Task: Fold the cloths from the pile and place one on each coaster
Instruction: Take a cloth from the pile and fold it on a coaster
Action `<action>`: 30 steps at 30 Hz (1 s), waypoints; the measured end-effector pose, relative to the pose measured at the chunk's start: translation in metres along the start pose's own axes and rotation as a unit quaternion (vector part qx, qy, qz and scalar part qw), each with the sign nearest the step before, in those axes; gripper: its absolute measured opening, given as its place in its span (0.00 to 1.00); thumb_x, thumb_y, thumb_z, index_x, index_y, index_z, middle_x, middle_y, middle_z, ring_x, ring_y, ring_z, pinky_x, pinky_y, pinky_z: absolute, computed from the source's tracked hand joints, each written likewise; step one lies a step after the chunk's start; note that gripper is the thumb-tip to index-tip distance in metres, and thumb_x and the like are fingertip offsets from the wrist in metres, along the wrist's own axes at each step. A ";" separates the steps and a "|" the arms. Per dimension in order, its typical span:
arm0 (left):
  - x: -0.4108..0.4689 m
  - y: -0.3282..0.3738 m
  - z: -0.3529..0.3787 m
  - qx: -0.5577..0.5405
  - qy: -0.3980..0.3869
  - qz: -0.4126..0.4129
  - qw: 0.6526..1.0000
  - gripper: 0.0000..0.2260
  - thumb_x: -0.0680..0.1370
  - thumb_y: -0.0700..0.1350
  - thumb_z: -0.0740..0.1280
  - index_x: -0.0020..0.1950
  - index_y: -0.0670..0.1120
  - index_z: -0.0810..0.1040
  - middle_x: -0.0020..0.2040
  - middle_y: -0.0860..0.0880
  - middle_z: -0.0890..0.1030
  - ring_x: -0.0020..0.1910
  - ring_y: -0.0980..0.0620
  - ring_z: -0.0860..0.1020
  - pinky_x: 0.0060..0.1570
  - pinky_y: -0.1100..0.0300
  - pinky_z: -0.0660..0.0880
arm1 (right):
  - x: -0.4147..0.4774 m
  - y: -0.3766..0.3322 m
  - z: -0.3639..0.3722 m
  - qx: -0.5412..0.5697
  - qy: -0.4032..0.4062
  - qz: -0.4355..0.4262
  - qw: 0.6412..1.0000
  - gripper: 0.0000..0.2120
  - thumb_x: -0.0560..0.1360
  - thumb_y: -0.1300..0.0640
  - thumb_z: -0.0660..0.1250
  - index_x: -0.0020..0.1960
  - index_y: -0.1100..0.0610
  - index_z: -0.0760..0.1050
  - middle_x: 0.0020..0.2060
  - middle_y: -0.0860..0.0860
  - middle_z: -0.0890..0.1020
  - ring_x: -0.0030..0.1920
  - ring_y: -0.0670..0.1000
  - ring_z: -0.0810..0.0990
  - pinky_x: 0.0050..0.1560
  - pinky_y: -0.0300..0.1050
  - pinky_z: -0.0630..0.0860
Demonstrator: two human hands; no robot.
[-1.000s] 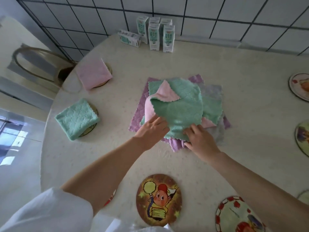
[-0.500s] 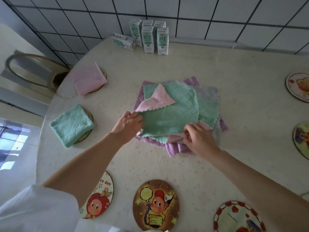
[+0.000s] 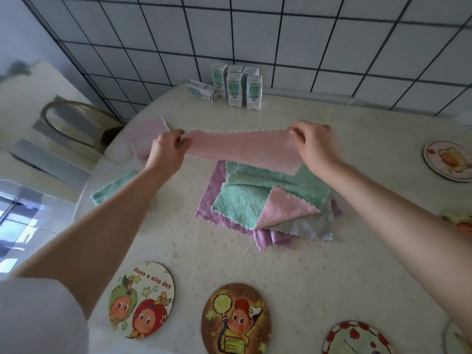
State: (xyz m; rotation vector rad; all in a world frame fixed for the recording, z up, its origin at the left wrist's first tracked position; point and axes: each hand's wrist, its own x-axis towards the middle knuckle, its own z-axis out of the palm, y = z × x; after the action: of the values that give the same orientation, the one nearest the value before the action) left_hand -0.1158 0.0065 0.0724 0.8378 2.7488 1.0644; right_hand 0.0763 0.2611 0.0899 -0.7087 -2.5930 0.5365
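"Have a nice day" on near-left coaster (image 3: 142, 300), milk cartons' (image 3: 236, 88) print unreadable

A pink cloth (image 3: 242, 149) is held stretched above the pile (image 3: 268, 203), pinched by the left hand (image 3: 167, 152) and right hand (image 3: 315, 144).

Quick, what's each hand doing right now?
Left hand: pinching one end of the pink scalloped fleece cloth.
Right hand: pinching that cloth's other end.
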 end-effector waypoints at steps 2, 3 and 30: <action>0.007 0.003 -0.016 -0.067 0.009 -0.031 0.997 0.05 0.78 0.41 0.65 0.43 0.43 0.79 0.38 0.43 0.78 0.36 0.41 0.81 0.39 0.48 0.81 | 0.007 -0.015 -0.010 0.062 0.013 -0.005 0.998 0.09 0.78 0.58 0.63 0.50 0.61 0.80 0.42 0.56 0.84 0.41 0.57 0.82 0.40 0.46 0.76; 0.010 0.004 -0.023 -0.101 0.022 -0.044 0.994 0.07 0.77 0.41 0.65 0.40 0.45 0.77 0.37 0.44 0.77 0.35 0.45 0.82 0.38 0.50 0.81 | 0.009 -0.023 -0.013 0.103 0.016 0.006 0.995 0.09 0.78 0.58 0.63 0.49 0.61 0.80 0.41 0.56 0.84 0.40 0.57 0.82 0.41 0.49 0.77; -0.313 -0.212 -0.094 -0.010 -0.126 0.193 0.973 0.13 0.80 0.50 0.62 0.53 0.42 0.80 0.48 0.47 0.84 0.44 0.50 0.82 0.43 0.57 0.80 | -0.351 -0.146 0.084 0.105 -0.127 0.012 0.986 0.05 0.76 0.62 0.66 0.52 0.59 0.77 0.43 0.50 0.82 0.40 0.45 0.80 0.44 0.34 0.74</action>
State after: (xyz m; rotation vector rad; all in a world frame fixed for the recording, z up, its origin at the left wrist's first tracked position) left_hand 0.0268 -0.3414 -0.0306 1.4370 2.4172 0.9513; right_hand 0.2578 -0.0689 -0.0103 -0.6372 -2.7035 0.9483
